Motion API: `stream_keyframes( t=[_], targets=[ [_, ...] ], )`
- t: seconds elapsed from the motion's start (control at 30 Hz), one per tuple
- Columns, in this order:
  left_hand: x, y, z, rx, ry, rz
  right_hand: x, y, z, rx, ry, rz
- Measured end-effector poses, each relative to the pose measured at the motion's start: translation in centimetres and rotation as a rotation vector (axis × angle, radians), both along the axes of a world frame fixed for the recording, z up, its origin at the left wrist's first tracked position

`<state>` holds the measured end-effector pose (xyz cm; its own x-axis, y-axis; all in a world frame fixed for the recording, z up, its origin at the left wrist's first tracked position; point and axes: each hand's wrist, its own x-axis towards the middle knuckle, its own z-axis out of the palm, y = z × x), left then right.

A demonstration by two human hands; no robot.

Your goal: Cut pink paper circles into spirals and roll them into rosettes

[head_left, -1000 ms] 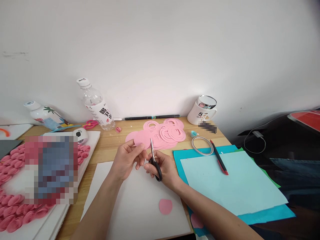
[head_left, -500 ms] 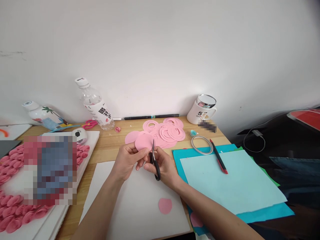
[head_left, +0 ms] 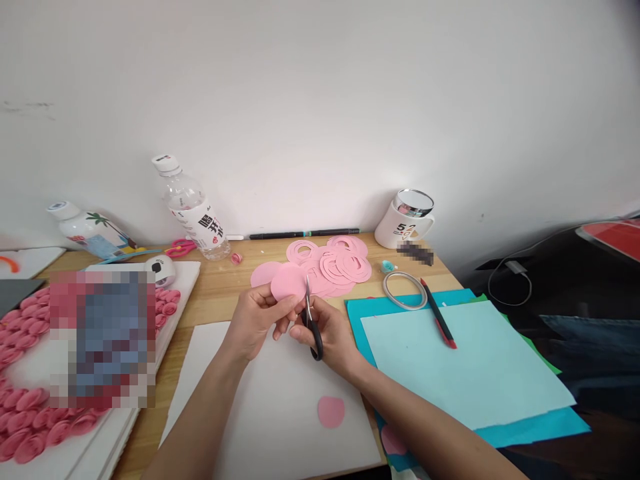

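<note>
Although pink paper flowers (head_left: 30, 400) were visible at far left, part of their white board (head_left: 187, 273) was masked by pixelation. The pink disc (head_left: 287, 281) was pinched between the thumb and fingers of the left hand (head_left: 255, 319), overlapping the view of the cut rings (head_left: 345, 263). The scissors (head_left: 315, 333) were gripped by the right hand (head_left: 333, 333), with blades at the disc's right edge; whether paper lay between them could not be told. A pink piece (head_left: 392, 441) was partly covered by the right forearm (head_left: 425, 413); an object below the mug (head_left: 395, 227) was pixelated.
</note>
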<state>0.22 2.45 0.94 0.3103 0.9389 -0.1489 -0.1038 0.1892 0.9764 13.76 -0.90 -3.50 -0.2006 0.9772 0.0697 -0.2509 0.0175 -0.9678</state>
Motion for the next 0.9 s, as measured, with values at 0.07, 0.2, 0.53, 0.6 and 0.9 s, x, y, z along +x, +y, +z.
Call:
stream_keyframes(
  t=[0.07, 0.2, 0.53, 0.6, 0.9],
  targets=[
    [0.02, 0.04, 0.05, -0.001, 0.009, 0.007, 0.01, -0.02, 0.04, -0.019, 0.008, 0.007],
    [-0.05, 0.02, 0.13, -0.005, 0.023, 0.015, 0.01, -0.1, 0.05, -0.051, -0.003, -0.007],
    [-0.37, 0.16, -0.21, -0.005, 0.033, 0.025, -0.03, -0.21, 0.57, -0.107, -0.055, -0.042],
    [-0.43, 0.21, -0.26, -0.011, 0.024, 0.028, -0.03, -0.22, 0.6, -0.11, -0.062, -0.043],
    [-0.49, 0.27, -0.13, -0.02, 0.003, 0.049, -0.01, -0.3, 0.86, -0.126, -0.107, -0.046]
  ],
)
